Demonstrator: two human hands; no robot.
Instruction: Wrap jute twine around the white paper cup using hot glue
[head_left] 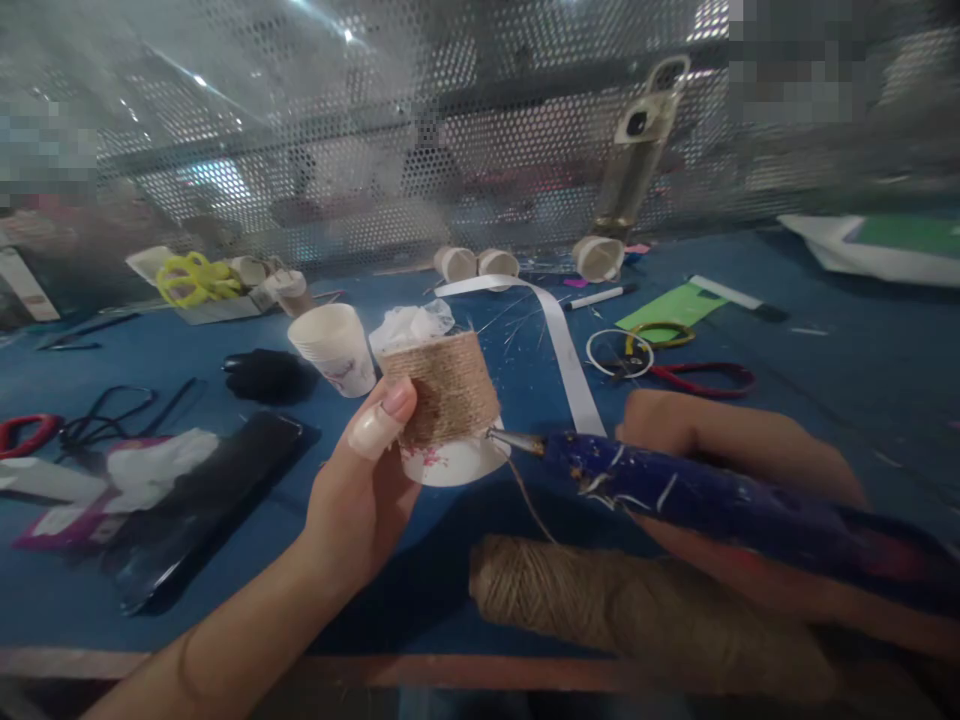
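Our left hand (360, 490) grips a small white paper cup wrapped in brown jute twine (446, 400), held upside down above the blue table (862, 370); thumb across the twine band, bare rim with pink print at the bottom. White tissue-like material (411, 322) sticks out of the top.

Our right hand (720, 440) is closed around a dark blue glue gun streaked with dried glue (720, 505). Its metal nozzle (514, 440) touches the lower edge of the twine wrap. A loose twine strand (531, 500) runs from the cup down to a big brown jute spool (637, 605) lying on its side near the table edge.

Around it: a plain white paper cup (335, 348) just left of the held one, a black phone (210, 500), a white ribbon strip (566, 350), red-handled pliers (701, 375), a green card (671, 305), yellow scissors (191, 278) and more cups (476, 263) along the perforated metal screen (375, 130).
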